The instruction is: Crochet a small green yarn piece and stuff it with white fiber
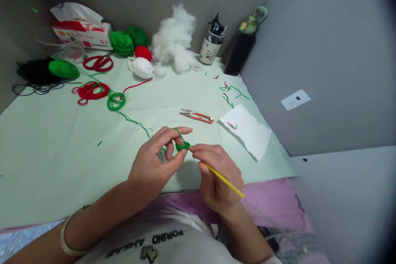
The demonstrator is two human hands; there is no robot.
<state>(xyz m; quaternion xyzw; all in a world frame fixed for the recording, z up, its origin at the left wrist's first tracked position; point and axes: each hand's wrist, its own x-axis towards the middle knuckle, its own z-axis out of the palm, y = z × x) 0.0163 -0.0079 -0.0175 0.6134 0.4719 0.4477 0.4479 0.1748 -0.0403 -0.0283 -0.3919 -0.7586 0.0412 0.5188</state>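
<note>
My left hand point(156, 159) pinches a small green crochet piece point(182, 146) between thumb and fingers, with a green yarn strand point(136, 123) looped over the index finger and trailing back across the table. My right hand point(216, 175) is closed around a yellow crochet hook point(225, 181), whose tip sits at the green piece. Both hands hover just above the near edge of the pale green table point(46, 161).
Red-handled thread snips point(197, 115) and a white paper sheet point(247, 130) lie just beyond the hands. Farther back are green yarn balls point(122, 42), a red ball point(142, 53), white stuffing point(175, 41), a cup of tools point(211, 47), a dark bottle point(241, 49), and a tissue box point(82, 33).
</note>
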